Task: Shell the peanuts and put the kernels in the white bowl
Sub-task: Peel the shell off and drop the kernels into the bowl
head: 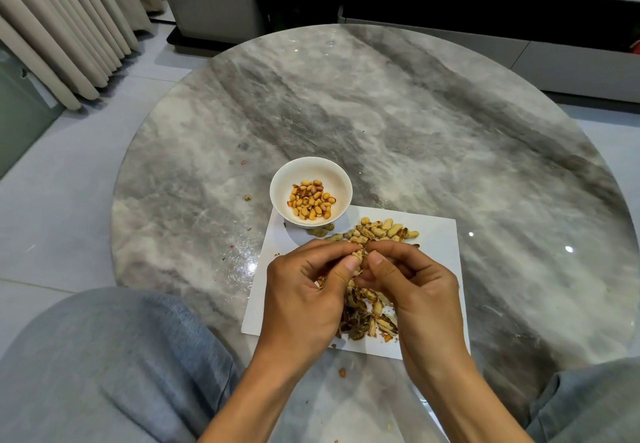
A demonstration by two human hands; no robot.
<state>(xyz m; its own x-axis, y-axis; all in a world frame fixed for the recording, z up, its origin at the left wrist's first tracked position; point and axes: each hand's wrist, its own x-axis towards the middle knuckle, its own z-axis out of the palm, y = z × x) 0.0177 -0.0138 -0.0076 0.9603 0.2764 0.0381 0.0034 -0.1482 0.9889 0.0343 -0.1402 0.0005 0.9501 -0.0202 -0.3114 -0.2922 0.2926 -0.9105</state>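
- Grey trouser legs, mine, filled the bottom corners, the left knee (104,356) pressed up near the edge of the round marble counter (415,124).
- That counter carried everything else, its grey-veined top glossy with reflected light.
- White paper (436,245) lay on its near part, just in front of me, with one corner running under the bowl.
- My left hand (304,297) and right hand (415,290) met over the middle of the paper, fingers curled; both grips pinched the same peanut (360,257) between thumb and fingertips, thumbs pressed close on either side of its split shell.
- White bowl (332,179) stood beyond my hands at the far left corner of the paper, a layer of yellow kernels (311,200) in its bottom.
- Unshelled peanuts (381,229) sat in a small heap on the paper just right of the bowl, beyond my fingers.
- Empty shells (367,321) were piled on the paper under and between my wrists.
- Small crumbs (246,197) dotted the counter left of the bowl, and one kernel-like bit (342,372) lay off the paper between my forearms.
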